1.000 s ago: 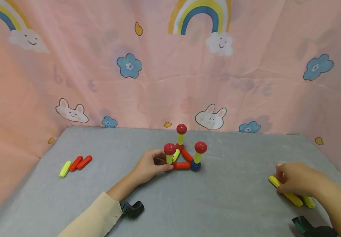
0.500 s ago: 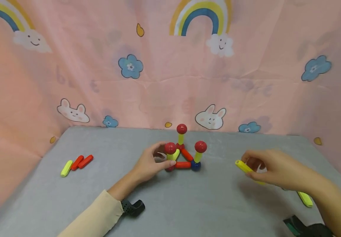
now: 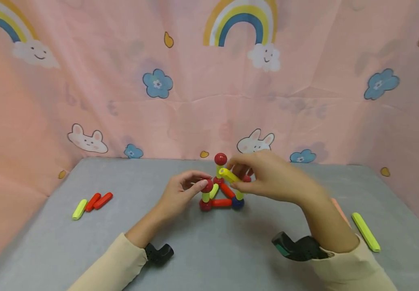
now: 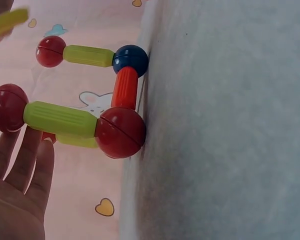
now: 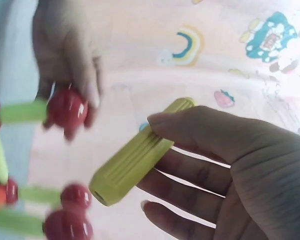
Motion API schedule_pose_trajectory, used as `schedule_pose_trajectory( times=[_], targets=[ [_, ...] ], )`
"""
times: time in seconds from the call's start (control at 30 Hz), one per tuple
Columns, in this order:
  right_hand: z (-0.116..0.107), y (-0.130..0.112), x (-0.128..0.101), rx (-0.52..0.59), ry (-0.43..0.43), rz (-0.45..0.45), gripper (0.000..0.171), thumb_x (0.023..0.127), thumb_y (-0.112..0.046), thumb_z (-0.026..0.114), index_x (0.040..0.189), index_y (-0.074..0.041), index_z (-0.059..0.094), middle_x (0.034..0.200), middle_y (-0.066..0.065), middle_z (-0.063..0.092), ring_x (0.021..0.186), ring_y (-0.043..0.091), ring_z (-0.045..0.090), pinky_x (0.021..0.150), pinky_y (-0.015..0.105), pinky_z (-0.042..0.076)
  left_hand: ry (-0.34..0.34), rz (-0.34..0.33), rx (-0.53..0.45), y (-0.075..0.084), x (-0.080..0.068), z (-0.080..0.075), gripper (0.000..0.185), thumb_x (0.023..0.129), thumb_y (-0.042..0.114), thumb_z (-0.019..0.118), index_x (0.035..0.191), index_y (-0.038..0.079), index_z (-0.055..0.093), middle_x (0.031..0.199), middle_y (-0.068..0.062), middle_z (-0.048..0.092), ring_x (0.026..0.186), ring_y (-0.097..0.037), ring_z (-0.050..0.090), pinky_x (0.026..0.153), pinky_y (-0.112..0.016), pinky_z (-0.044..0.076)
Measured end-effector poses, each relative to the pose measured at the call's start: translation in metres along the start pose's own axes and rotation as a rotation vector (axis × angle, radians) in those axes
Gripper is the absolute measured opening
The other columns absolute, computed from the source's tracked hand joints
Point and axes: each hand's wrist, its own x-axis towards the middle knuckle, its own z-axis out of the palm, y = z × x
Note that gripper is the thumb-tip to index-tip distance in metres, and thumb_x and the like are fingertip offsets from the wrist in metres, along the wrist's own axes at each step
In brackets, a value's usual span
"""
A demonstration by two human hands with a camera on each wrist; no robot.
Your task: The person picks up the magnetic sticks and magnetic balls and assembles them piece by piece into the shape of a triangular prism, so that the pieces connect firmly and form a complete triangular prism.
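A small build of red balls, one blue ball and red and yellow-green rods stands mid-table, with three upright posts topped by red balls. My left hand pinches the red ball on the near-left post; the same ball shows at its fingers. My right hand holds a yellow-green rod above the build, between the post tops. The rod lies between thumb and fingers in the right wrist view.
A yellow-green rod and two red rods lie at the table's left. Another long yellow-green rod lies at the right beside a pinkish piece. Pink patterned cloth walls the back and sides.
My right hand picked up a yellow-green rod from the table's right and carried it left to above the build. My left hand shifted up from the post's base to its top ball.
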Motion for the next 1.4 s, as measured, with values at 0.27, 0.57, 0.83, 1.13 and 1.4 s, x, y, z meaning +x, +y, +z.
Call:
schedule_pose_trajectory(
  times=[0.27, 0.57, 0.83, 1.13, 1.4],
  targets=[
    [0.03, 0.007, 0.027, 0.043, 0.031, -0.006, 0.018, 0.086, -0.015, 0.078, 0.103, -0.018, 0.071, 0.086, -0.01, 0.071, 0.083, 0.006, 0.065, 0.074, 0.026, 0.056, -0.008, -0.038, -0.056, -0.001, 0.001, 0.001, 0.023, 0.101, 0.015, 0.062, 0.12, 0.006, 0.069, 0.113, -0.014, 0.073, 0.093, -0.019, 0.072, 0.088, -0.025, 0.059],
    [0.043, 0.021, 0.033, -0.031, -0.061, 0.118, 0.017, 0.083, -0.015, 0.08, 0.099, -0.018, 0.073, 0.086, -0.006, 0.071, 0.083, 0.012, 0.064, 0.071, 0.027, 0.056, 0.009, -0.05, -0.026, -0.003, 0.001, -0.003, 0.023, 0.101, 0.016, 0.062, 0.121, 0.008, 0.07, 0.113, -0.011, 0.072, 0.095, -0.018, 0.069, 0.087, -0.025, 0.059],
    [0.053, 0.024, 0.037, -0.1, -0.178, 0.203, 0.02, 0.083, -0.016, 0.08, 0.102, -0.017, 0.076, 0.09, -0.004, 0.074, 0.082, 0.014, 0.065, 0.07, 0.027, 0.057, 0.004, -0.032, -0.04, -0.003, 0.002, -0.003, 0.022, 0.101, 0.015, 0.061, 0.12, 0.007, 0.07, 0.113, -0.013, 0.072, 0.091, -0.012, 0.069, 0.087, -0.026, 0.059],
    [0.056, 0.021, 0.038, -0.137, -0.191, 0.165, 0.016, 0.085, -0.017, 0.081, 0.1, -0.018, 0.076, 0.088, -0.005, 0.075, 0.08, 0.011, 0.065, 0.075, 0.03, 0.058, 0.006, -0.035, -0.032, -0.002, 0.002, -0.002, 0.022, 0.101, 0.014, 0.061, 0.12, 0.007, 0.07, 0.113, -0.013, 0.072, 0.091, -0.013, 0.07, 0.086, -0.025, 0.059],
    [0.062, 0.018, 0.041, -0.192, -0.16, 0.134, 0.013, 0.083, -0.017, 0.083, 0.095, -0.018, 0.076, 0.085, -0.005, 0.074, 0.077, 0.01, 0.064, 0.073, 0.029, 0.057, -0.005, -0.026, -0.035, -0.002, 0.002, -0.002, 0.022, 0.1, 0.015, 0.062, 0.119, 0.007, 0.07, 0.112, -0.012, 0.073, 0.091, -0.014, 0.073, 0.086, -0.026, 0.06]
  ],
)
